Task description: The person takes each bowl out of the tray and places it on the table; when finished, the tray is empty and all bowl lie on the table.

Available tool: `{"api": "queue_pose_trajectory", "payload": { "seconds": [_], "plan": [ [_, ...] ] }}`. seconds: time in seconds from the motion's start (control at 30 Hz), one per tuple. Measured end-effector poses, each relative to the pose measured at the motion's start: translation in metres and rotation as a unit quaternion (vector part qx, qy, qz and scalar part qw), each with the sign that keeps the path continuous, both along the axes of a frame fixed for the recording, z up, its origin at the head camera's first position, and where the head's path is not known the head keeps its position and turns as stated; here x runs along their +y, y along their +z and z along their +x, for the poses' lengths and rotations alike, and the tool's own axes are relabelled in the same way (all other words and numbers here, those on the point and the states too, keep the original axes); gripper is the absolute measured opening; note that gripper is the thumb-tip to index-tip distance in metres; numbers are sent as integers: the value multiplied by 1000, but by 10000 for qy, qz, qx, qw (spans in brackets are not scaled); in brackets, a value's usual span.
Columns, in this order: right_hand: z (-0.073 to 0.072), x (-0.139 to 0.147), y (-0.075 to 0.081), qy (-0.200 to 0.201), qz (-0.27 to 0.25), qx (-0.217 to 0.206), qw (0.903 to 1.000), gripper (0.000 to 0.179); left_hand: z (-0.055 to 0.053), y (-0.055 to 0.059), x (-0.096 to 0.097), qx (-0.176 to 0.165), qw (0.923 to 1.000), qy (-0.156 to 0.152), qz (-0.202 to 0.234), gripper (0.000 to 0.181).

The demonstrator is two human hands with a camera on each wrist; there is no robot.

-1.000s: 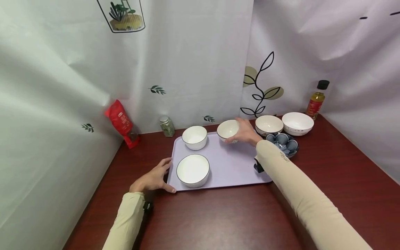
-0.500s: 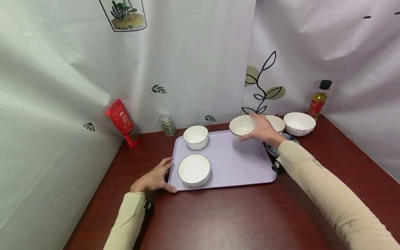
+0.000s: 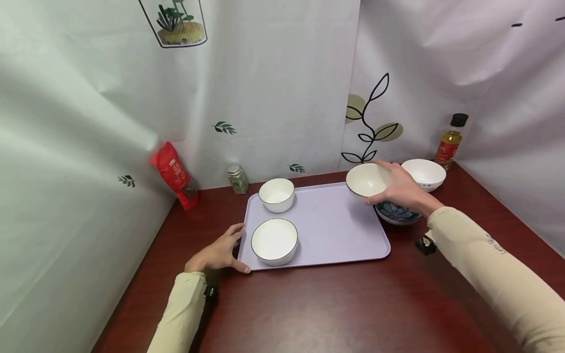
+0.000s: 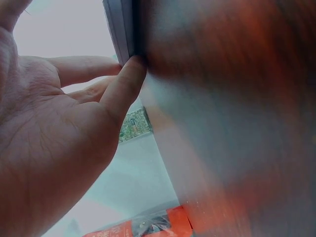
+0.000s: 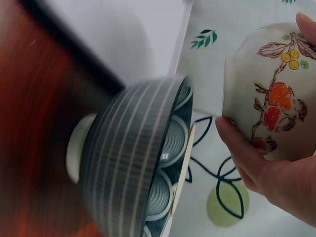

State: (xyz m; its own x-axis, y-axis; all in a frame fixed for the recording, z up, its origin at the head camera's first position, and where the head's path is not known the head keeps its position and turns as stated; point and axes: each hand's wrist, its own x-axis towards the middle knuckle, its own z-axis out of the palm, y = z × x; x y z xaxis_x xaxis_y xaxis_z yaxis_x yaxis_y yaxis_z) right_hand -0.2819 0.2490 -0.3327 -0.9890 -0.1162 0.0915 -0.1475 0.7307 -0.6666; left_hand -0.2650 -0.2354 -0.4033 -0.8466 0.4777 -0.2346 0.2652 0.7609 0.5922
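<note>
My right hand (image 3: 399,189) grips a cream bowl (image 3: 365,180) with a dark rim, fingers at its far side and thumb at the near side, raised over the tray's back right corner. Painted orange fruit and brown leaves show on the bowl's outside in the right wrist view. My left hand (image 3: 219,252) spreads at the lavender tray (image 3: 335,230): fingers along its left edge, thumb at the front left corner. Its fingertips (image 4: 134,64) touch the tray's rim in the left wrist view. Two white bowls with dark rims, a back one (image 3: 276,193) and a front one (image 3: 274,240), stand on the tray's left part.
A blue striped bowl (image 5: 126,153) holding several small round blue pieces stands right of the tray. Behind it are a white bowl (image 3: 424,172) and an oil bottle (image 3: 449,142). A spice jar (image 3: 238,179) and a red packet (image 3: 174,171) stand along the back left.
My right hand has lifted the cream bowl off the tray and carried it right, where it now hides another cream bowl behind. The left hand has stayed at the tray's corner.
</note>
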Motion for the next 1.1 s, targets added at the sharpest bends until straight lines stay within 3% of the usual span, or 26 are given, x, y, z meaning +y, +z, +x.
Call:
{"api": "queue_pose_trajectory", "payload": {
  "seconds": [0.37,0.8,1.1],
  "plan": [
    [21,37,-6,90,98,177,9998,118,1,0,0,16,10000,-11,-32,120],
    [38,82,-13,-524,-149,321,9980,116,1,0,0,79,10000,-31,48,120],
    [46,113,-17,-913,-158,57,9957,116,1,-1,-1,18,9999,-7,121,120]
  ]
}}
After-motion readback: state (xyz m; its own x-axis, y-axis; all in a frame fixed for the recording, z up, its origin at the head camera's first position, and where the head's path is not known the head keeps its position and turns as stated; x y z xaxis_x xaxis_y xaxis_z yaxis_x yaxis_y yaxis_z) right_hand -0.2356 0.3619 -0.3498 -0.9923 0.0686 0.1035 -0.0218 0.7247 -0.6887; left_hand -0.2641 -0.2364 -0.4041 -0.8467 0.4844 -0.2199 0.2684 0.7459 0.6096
